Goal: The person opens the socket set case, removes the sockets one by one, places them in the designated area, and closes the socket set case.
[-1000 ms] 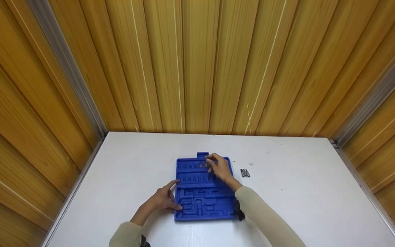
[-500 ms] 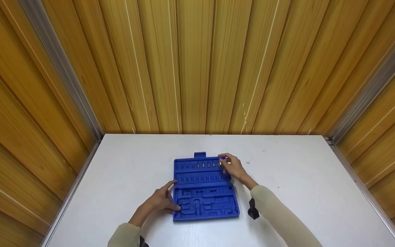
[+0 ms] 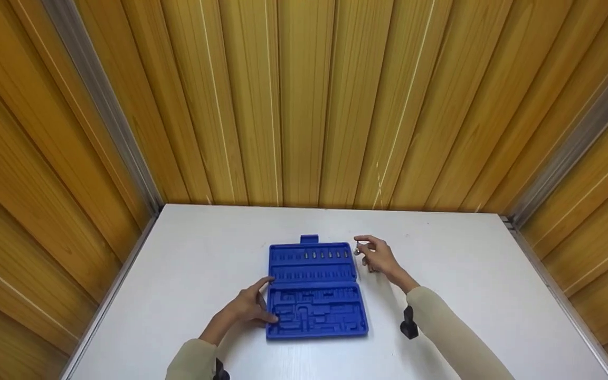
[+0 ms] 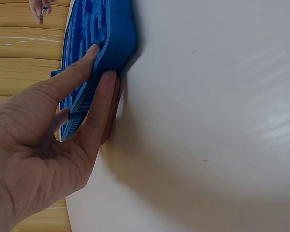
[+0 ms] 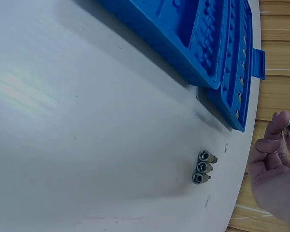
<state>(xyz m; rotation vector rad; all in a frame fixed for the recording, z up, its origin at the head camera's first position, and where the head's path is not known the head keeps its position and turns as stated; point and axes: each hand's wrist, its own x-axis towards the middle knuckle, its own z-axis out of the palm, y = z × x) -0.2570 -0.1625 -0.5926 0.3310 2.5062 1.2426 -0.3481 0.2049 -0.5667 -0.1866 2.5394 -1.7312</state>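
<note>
Your left hand (image 3: 247, 306) grips the open blue case (image 3: 312, 285), six sockets (image 3: 330, 255) in its far row; your right hand (image 3: 381, 257) pinches a metal piece (image 3: 357, 252); three loose sockets (image 5: 202, 167) lie right.

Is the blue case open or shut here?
Open. In the head view, both halves of the blue case lie spread on the table, moulded slots facing up, the left hand holding its side.
</note>
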